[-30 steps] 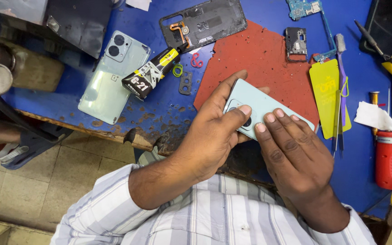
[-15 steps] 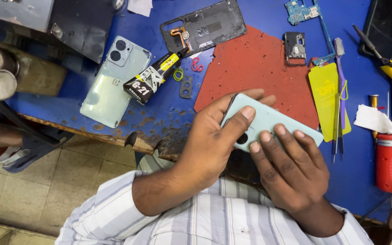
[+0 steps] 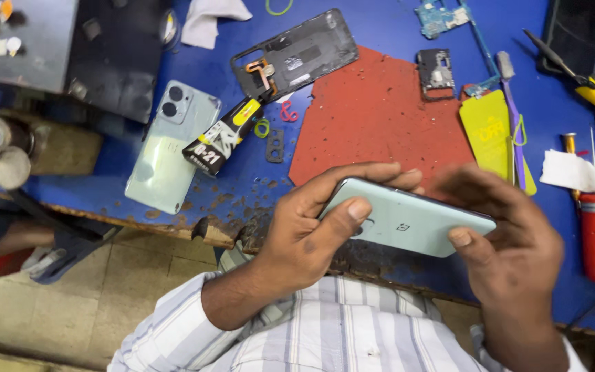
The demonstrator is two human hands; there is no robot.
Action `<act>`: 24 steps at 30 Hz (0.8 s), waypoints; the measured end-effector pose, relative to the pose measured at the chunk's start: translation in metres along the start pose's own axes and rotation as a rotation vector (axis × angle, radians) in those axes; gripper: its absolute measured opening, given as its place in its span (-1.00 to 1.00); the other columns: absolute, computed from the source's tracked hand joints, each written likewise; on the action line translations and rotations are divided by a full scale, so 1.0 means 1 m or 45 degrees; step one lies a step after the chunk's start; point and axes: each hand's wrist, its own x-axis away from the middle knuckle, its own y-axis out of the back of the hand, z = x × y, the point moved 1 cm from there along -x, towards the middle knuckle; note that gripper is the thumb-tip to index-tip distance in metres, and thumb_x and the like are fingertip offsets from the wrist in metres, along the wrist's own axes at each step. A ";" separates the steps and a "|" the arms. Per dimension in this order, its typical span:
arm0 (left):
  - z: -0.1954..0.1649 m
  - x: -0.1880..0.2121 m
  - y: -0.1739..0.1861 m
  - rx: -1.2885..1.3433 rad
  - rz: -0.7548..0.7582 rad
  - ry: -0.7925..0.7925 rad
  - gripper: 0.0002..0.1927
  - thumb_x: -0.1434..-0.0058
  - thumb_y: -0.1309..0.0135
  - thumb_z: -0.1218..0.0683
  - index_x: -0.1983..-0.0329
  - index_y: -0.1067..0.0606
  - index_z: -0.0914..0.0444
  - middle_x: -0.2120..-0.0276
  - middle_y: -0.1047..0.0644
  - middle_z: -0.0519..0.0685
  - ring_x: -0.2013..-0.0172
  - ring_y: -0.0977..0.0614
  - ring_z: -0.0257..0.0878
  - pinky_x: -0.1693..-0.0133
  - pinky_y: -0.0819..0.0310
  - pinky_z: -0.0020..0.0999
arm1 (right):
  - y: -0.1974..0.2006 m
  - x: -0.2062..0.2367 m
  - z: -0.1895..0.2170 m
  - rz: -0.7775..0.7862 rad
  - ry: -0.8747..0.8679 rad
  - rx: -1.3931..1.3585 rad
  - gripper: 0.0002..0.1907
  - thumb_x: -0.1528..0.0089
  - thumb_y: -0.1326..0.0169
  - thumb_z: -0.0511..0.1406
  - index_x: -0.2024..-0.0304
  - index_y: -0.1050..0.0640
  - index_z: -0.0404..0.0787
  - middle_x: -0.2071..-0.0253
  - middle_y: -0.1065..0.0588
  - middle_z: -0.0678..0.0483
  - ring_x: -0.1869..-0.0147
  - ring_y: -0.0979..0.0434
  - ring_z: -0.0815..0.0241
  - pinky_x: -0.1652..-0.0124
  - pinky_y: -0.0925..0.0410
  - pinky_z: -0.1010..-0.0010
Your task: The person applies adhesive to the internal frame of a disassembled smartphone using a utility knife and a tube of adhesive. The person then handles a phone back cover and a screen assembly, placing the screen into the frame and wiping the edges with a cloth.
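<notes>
Blue bench (image 3: 380,27): mint phone (image 3: 414,220) btwn left hand (image 3: 297,241) & right hand (image 3: 511,241).

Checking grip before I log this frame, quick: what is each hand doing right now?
Left hand: closed on the pale green phone, thumb across its back.
Right hand: closed on the same phone's other end.

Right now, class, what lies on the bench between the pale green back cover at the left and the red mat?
In the head view, between the pale green back cover and the red mat lie a black-and-yellow glue tube, a small green ring and a dark camera frame piece.
</notes>
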 end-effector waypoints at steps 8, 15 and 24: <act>-0.002 0.004 0.016 -0.352 0.021 -0.054 -0.60 -0.55 0.01 0.07 -0.33 -0.42 0.40 -0.16 -0.58 0.20 -0.14 -0.64 -0.16 -0.26 -0.54 -0.26 | 0.017 0.012 -0.023 0.047 0.134 0.316 -0.71 -0.26 -0.26 -0.39 0.02 -0.58 -0.45 0.21 -0.64 -0.13 0.22 -0.65 0.23 0.19 -0.48 0.55; 0.013 0.006 0.010 -0.355 -0.190 -0.247 -0.81 -0.56 -0.01 0.08 -0.04 -0.45 0.33 0.06 -0.50 0.01 0.07 -0.54 -0.36 0.03 -0.47 -0.49 | -0.003 0.009 -0.012 0.116 0.415 0.294 -0.75 -0.30 -0.23 -0.32 0.08 -0.54 -0.40 0.10 -0.62 -0.18 -0.02 -0.71 0.06 0.01 -0.59 0.38; 0.016 0.007 0.008 -0.533 -0.221 -0.275 -0.75 -0.58 0.00 -0.01 -0.02 -0.47 0.29 0.10 -0.51 -0.02 0.15 -0.52 -0.39 0.08 -0.43 -0.52 | -0.006 0.018 -0.025 0.110 0.252 -0.140 -0.79 -0.38 -0.22 -0.34 0.05 -0.52 -0.36 0.07 -0.60 -0.15 -0.12 -0.67 -0.04 -0.20 -0.55 0.16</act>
